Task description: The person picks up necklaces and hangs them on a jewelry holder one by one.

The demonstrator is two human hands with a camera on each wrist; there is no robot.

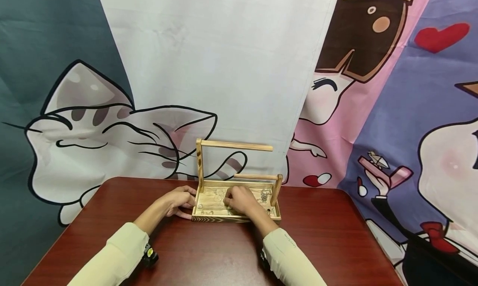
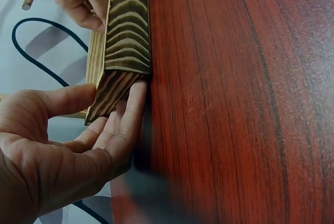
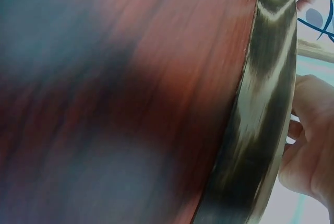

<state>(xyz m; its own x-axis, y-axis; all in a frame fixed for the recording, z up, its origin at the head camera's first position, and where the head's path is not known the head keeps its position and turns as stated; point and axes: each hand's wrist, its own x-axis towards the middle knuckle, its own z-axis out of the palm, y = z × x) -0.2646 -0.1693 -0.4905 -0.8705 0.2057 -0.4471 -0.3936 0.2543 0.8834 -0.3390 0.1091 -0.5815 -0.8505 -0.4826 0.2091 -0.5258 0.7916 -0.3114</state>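
A wooden jewelry stand (image 1: 239, 218) with a shallow tray and two posts with crossbars stands on the table. My left hand (image 1: 183, 201) grips the tray's left end. In the left wrist view, the thumb touches one side of the striped wooden end (image 2: 117, 91) while fingers reach beneath it. My right hand (image 1: 240, 199) is over the tray's middle, fingers curled down near a thin chain (image 1: 219, 196). Its fingertips are partly hidden, so whether they pinch the chain is unclear. Bunched chains (image 1: 265, 194) lie at the tray's right, and a small ring-like piece (image 1: 200, 206) at its left.
The stand's tall left post (image 1: 200, 165) carries a long upper bar (image 1: 239, 145); a shorter bar (image 1: 257, 177) extends from the right post (image 1: 276, 189). The reddish-brown table (image 1: 209, 253) backs onto a printed cloth (image 1: 231, 70). Small pieces lie along the tray's front.
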